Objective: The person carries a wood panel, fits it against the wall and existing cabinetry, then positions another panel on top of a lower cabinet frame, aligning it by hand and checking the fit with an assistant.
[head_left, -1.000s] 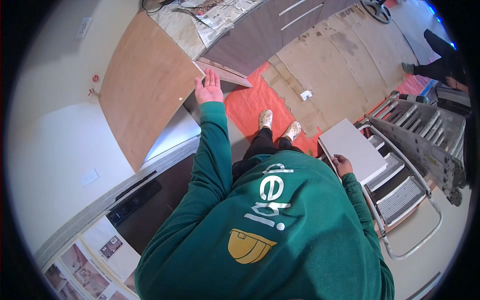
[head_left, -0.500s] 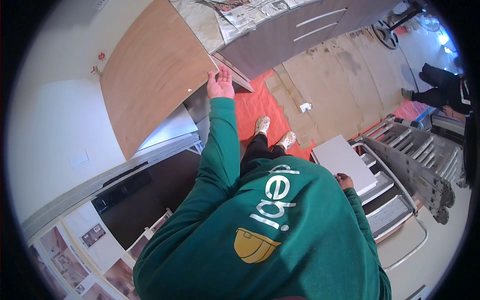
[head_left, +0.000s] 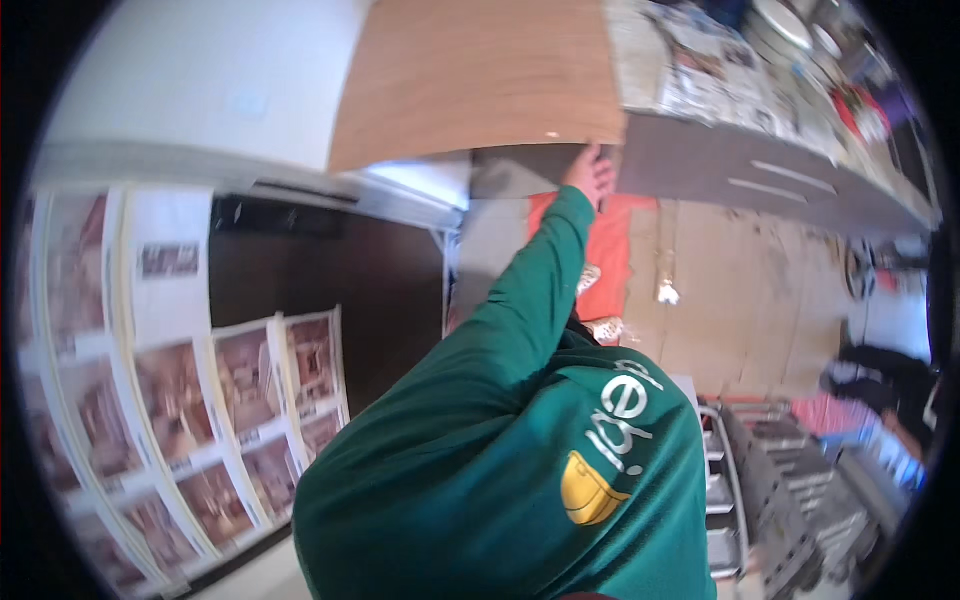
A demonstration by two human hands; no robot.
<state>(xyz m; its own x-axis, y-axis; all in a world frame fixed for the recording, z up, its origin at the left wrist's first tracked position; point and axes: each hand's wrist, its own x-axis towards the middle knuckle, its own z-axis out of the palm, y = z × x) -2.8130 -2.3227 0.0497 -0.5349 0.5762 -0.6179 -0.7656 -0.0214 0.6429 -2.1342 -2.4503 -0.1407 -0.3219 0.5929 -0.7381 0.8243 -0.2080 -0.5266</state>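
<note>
A large brown wooden panel (head_left: pixel 480 75) lies across the worktop's left end, its front edge overhanging. My left hand (head_left: pixel 590 178) is at the panel's front right corner, fingertips reaching its edge. The fingers look loosely stretched, somewhat blurred, and nothing shows in them. Beside this corner runs a grey-brown drawer cabinet (head_left: pixel 720 165) with pale handles. My right hand is out of sight, its arm hidden by my green sweatshirt.
Newspaper (head_left: pixel 715 70) covers part of the worktop. Cardboard sheets (head_left: pixel 740 290) and red sheeting (head_left: pixel 610 240) cover the floor. A metal ladder (head_left: pixel 790 490) and step stool (head_left: pixel 728 490) stand on the right, near another person (head_left: pixel 885 385). Picture boards (head_left: pixel 180 400) stand on the left.
My view has swung left, bringing more of the picture boards into sight. My left hand has turned from palm-up to fingers at the panel's edge. My right hand has left the view.
</note>
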